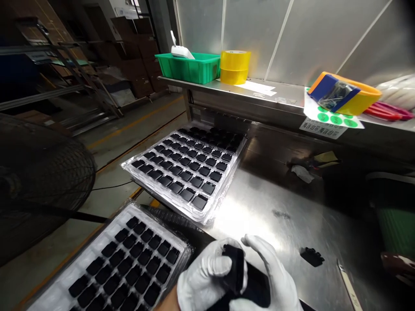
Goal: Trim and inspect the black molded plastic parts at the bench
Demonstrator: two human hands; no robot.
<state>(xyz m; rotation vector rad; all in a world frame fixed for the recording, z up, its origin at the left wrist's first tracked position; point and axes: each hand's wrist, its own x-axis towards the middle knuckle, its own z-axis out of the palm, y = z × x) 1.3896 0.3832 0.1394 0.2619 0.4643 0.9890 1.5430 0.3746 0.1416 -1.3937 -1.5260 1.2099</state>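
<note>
My left hand (pixel 207 272), in a white glove, is closed around a small flat black plastic part (pixel 234 268) and holds it tilted up, with the thumb across its face. Close on its right is my right hand (pixel 275 276), also white-gloved, its thumb and forefinger spread wide apart. A dark area shows between those fingers; I see nothing clearly gripped there. One similar black part with notches along one edge (pixel 311 256) lies on the metal table (pixel 259 207) to the right. Beside it rests a pair of tweezers (pixel 348 285), partly cut off by the frame.
A white tray of black parts (pixel 184 211) stands on the table; another partly filled tray (pixel 58 285) is at lower left. The shelf holds a green bin (pixel 191 71), yellow tape rolls (pixel 235 69) and a tape dispenser (pixel 343 95). A large fan (pixel 42 172) stands left.
</note>
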